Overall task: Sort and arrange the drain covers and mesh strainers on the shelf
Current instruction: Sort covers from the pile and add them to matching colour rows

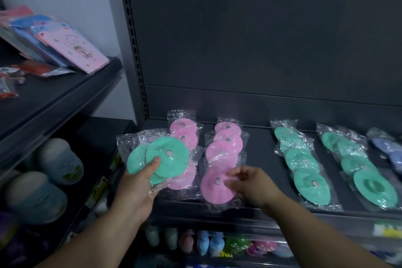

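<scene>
1. Shelf [261,137]: dark grey, looks like painted metal, matt; back panel equally dull.
2. Green drain covers [167,156] held in left hand [134,191]: smooth, soft-looking plastic or rubber, low sheen; small shiny metal-like stud at centre.
3. Pink drain covers [224,154]: same smooth finish, same centre stud.
4. All packs: clear, crinkled plastic wrappers, glossy with glints.
5. Pink card pack [76,50], upper left: glossy film over printed paper.

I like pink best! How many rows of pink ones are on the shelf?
2. One row of bagged pink round drain covers lies mid-shelf under the right hand; the other row lies left of it, partly hidden behind the green covers in the left hand.
</scene>
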Demonstrator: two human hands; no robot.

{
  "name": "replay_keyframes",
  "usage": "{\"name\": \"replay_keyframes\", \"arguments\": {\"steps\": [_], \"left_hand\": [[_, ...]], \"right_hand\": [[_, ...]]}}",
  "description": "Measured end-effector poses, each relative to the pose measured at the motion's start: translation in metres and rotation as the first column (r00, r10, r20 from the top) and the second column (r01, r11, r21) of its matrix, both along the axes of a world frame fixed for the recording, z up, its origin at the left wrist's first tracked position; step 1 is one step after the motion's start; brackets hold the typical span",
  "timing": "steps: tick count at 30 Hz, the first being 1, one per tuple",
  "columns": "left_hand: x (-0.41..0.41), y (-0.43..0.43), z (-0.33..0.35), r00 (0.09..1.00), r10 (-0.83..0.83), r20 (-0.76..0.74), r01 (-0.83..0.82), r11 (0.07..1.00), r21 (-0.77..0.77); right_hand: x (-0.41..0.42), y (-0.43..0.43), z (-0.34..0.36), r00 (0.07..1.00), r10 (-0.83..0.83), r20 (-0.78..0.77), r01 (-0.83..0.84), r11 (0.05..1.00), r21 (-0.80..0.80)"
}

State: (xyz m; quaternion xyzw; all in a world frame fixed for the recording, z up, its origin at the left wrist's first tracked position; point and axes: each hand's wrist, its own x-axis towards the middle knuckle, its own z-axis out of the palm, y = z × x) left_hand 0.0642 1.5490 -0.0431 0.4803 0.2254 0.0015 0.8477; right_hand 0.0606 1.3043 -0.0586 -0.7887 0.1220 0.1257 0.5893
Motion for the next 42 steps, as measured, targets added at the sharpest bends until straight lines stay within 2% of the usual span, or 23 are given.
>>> {"name": "replay_keyframes", "arguments": {"steps": [1,3,7,13,15,16,18,19,21,23,24,26,29,33,37,42], "left_hand": [[-0.001,0.0,0.0,1.0,0.0,0.004,0.0,1.0,0.004],[-0.004,-0.002,0.0,1.0,-0.009,0.01,0.009,1.0,0.012],[-0.006,-0.002,-0.001,0.999,-0.029,0.031,0.028,0.999,0.025],[-0.007,-0.004,0.001,0.989,-0.134,0.063,0.133,0.991,0.019],[-0.007,-0.01,0.0,0.982,-0.175,0.07,0.174,0.984,0.021],[-0.008,-0.014,0.0,0.977,-0.198,0.075,0.197,0.98,0.022],[-0.01,-0.027,-0.001,0.962,-0.258,0.09,0.257,0.966,0.029],[-0.012,-0.035,-0.002,0.951,-0.293,0.1,0.29,0.956,0.036],[-0.016,-0.054,-0.003,0.924,-0.365,0.116,0.361,0.931,0.056],[-0.022,-0.077,-0.003,0.893,-0.433,0.123,0.427,0.901,0.072],[-0.026,-0.089,-0.003,0.878,-0.461,0.128,0.455,0.887,0.076],[-0.034,-0.114,-0.001,0.851,-0.509,0.129,0.503,0.861,0.078],[-0.044,-0.148,0.005,0.805,-0.579,0.125,0.573,0.815,0.087],[-0.049,-0.198,0.005,0.807,-0.585,0.082,0.577,0.81,0.105],[-0.065,-0.265,0.0,0.794,-0.608,-0.001,0.604,0.788,0.122],[-0.091,-0.364,-0.001,0.79,-0.612,-0.034,0.611,0.784,0.106]], "right_hand": [[0.005,-0.004,-0.004,1.0,0.002,0.018,0.0,0.992,-0.123],[0.013,-0.006,-0.01,0.999,0.012,0.037,-0.002,0.967,-0.256],[0.027,0.005,-0.013,0.997,0.02,0.076,0.011,0.923,-0.385],[0.024,-0.003,-0.011,0.99,0.14,-0.008,-0.126,0.862,-0.492],[0.016,-0.004,-0.009,0.992,0.109,0.061,-0.057,0.829,-0.556],[0.011,-0.004,-0.008,0.987,0.056,0.153,0.041,0.823,-0.566],[-0.004,-0.001,0.0,0.929,-0.117,0.35,0.277,0.847,-0.453],[-0.012,0.001,0.005,0.907,-0.206,0.368,0.335,0.881,-0.333],[-0.029,0.002,0.015,0.935,-0.277,0.221,0.288,0.958,-0.019],[-0.048,-0.003,0.021,0.979,-0.184,0.085,0.157,0.954,0.254],[-0.057,-0.01,0.021,0.989,-0.128,0.078,0.096,0.939,0.329],[-0.07,-0.033,0.017,0.989,-0.115,0.093,0.073,0.926,0.371],[-0.085,-0.075,0.009,0.974,-0.223,0.044,0.187,0.897,0.401],[-0.107,-0.132,0.006,0.945,-0.325,-0.014,0.297,0.844,0.446],[-0.131,-0.204,0.005,0.936,-0.351,-0.037,0.335,0.85,0.407],[-0.148,-0.308,0.002,0.943,-0.321,-0.089,0.328,0.851,0.41]]}}
